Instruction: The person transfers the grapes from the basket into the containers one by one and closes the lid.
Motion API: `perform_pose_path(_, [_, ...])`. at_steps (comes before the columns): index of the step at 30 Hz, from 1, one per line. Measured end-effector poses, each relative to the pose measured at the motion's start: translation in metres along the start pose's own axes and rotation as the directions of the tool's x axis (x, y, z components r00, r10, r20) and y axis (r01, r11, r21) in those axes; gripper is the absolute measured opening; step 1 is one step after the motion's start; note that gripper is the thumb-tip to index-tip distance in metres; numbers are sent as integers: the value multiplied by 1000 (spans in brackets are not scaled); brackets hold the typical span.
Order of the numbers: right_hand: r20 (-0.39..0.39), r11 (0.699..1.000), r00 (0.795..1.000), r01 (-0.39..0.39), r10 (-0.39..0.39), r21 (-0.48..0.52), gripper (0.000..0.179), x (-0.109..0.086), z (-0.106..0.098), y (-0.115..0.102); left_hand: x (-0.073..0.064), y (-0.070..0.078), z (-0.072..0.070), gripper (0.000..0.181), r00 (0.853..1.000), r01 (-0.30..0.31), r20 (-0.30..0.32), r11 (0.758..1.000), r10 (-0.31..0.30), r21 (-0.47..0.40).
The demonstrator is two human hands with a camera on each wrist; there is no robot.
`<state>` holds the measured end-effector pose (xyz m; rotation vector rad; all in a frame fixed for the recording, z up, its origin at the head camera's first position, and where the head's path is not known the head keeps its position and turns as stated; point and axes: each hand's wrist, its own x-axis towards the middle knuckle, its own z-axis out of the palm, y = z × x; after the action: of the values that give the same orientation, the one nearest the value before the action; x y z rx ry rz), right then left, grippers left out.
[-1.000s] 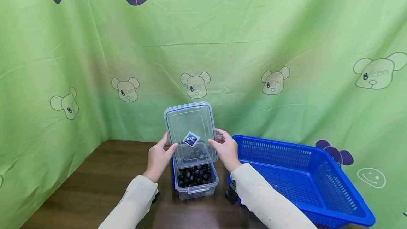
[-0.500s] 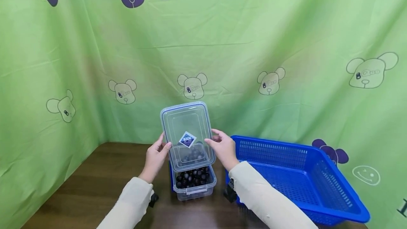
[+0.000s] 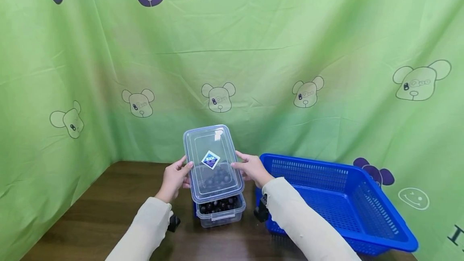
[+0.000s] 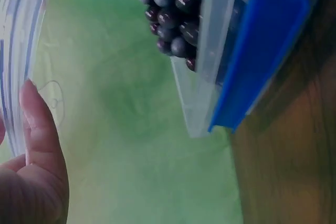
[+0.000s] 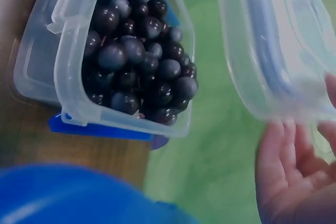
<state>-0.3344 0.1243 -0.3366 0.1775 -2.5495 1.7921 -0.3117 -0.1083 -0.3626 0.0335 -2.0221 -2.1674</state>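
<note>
A clear plastic lid with a blue seal line and a diamond label is held tilted above a clear food container. My left hand pinches the lid's left edge, thumb on top. On the opposite edge, my right hand holds it between thumb and fingers. Dark grapes are heaped in the container, seen largely through the lid in the head view. Both wrist views show a gap between lid and container. Blue side flaps hang down on the container.
To the right stands a large blue perforated basket, close beside my right forearm. The brown wooden table extends to the left. A green printed cloth hangs behind and along the left side.
Both hands have lowered the lid, and its far edge has tipped down, so it lies flatter and covers more of the grapes. The head view has shifted slightly.
</note>
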Motion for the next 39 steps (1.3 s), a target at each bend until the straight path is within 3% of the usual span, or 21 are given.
perform_pose_path(2, [71,998,996,-65,63,23,60,-1,-2,2,1,-2,-1,51,1000,31,6,999,-31,11])
perform_pose_path(6, [124,996,989,-87,86,3,63,0,-2,5,3,-5,-1,51,997,68,20,997,-69,46])
perform_pose_path(10, [109,998,992,-62,65,-32,61,0,3,6,5,-7,-1,50,996,84,35,992,-88,99])
perform_pose_path(14, [84,990,996,26,-15,-138,54,-1,11,8,6,-12,-3,47,995,95,27,982,-101,165])
perform_pose_path(20, [56,918,990,138,-126,-372,39,-1,17,14,6,-21,-3,47,993,105,26,968,-114,227])
perform_pose_path(22, [52,905,989,148,-139,-400,36,-1,18,16,6,-23,-3,46,994,100,24,969,-108,228])
perform_pose_path(27, [30,895,990,140,-141,-424,32,0,22,21,8,-26,-2,45,995,100,3,971,-103,219])
perform_pose_path(34, [23,890,990,136,-140,-434,29,1,24,29,8,-32,-3,47,997,55,32,975,-63,215])
perform_pose_path(39, [38,880,989,143,-141,-452,25,1,23,31,6,-32,1,37,996,80,11,962,-85,260])
